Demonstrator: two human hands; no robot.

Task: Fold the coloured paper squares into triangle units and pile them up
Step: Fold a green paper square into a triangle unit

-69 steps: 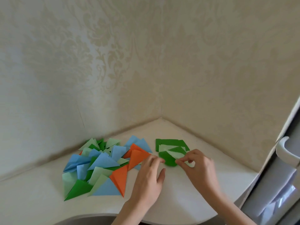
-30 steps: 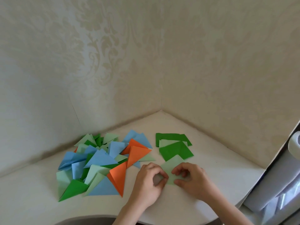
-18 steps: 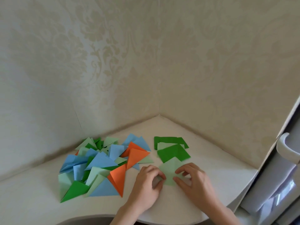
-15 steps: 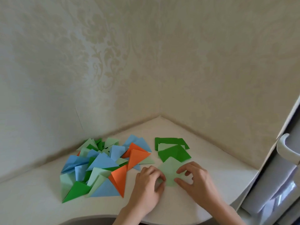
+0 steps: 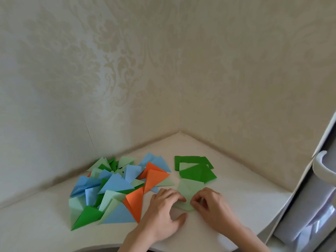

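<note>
1. Pile of folded triangle units (image 5: pixel 116 190), blue, orange and green, lies at the left of the white corner table (image 5: pixel 236 184).
2. Left hand (image 5: pixel 161 213): fingers curled, tips pinching the near left edge of the pale green paper square (image 5: pixel 190 190); thumb rests on the table.
3. Right hand (image 5: pixel 212 206): fingers curled, pinching the same square's near right edge.
4. Stack of unfolded green squares (image 5: pixel 196 170) lies just behind the held square.
</note>
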